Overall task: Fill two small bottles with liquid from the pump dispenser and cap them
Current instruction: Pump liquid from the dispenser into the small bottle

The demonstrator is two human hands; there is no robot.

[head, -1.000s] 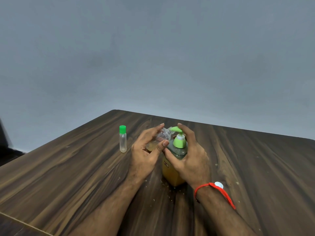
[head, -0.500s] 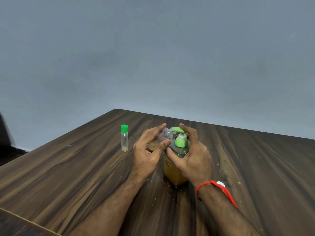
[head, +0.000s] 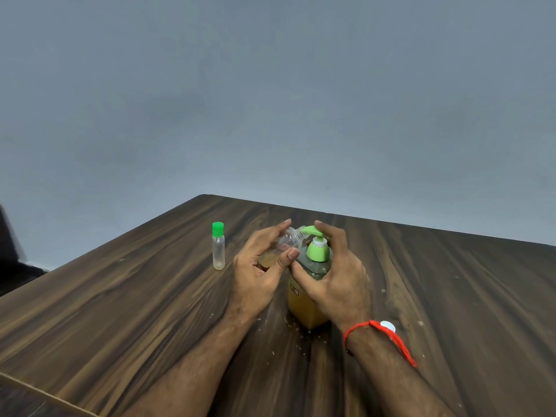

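While the left hand [head: 258, 275] grips the open small bottle [head: 287, 240], its long axis tilts up and to the right, mouth pointing at the green spout of the pump dispenser [head: 313, 266], which stands upright near the table's [head: 120, 311] middle. Amber liquid sits in the bottle's low end. The right hand [head: 337, 278] clasps the dispenser, forefinger on the pump head. Left of them, apart, a capped bottle [head: 218, 249] stands upright.
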